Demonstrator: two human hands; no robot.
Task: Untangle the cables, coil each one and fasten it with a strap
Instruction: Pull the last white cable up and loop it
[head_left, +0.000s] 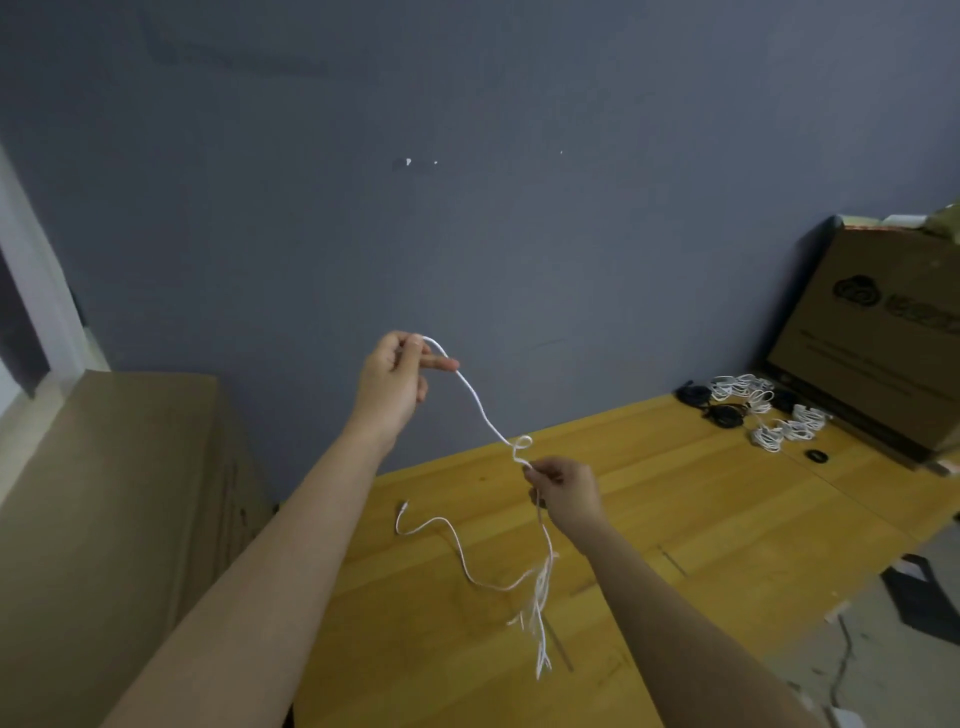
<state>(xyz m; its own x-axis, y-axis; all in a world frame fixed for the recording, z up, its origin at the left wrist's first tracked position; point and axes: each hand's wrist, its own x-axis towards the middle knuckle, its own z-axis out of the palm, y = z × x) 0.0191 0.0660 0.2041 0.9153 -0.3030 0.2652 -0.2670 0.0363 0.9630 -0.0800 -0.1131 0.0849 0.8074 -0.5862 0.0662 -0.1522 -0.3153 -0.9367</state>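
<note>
So my left hand (392, 382) is up high with the fingers curled in, pinching one end of the white cable (480, 410) between thumb and forefinger, index tip poking out to the right. My right hand (563, 491) sits lower and to the right, fingers closed in a pinch on the same cable just below a little loop (522, 447). That loop sits right above my right fingertips, basically touching them.

Between the two pinches the cable runs diagonally, down and to the right from the left fingers, a bit slack and wavy. That's the axis that matters: the kink is way closer to the right hand than the left, so I figure the right fingers are the ones to work it open or slide down past it, while the left just keeps the top end anchored.

Below my right hand the rest hangs down in a blurry bundle of strands, so it looks like there's still tangle there, hard to say how much. One tail wanders off left across the wooden table (675, 519) and ends in a plug (404, 505), lying well away from both hands.

Far off to the right of my right hand there's a pile of coiled white cables (769, 410) plus some black ones (724, 414), next to a cardboard box (872, 338).
</note>
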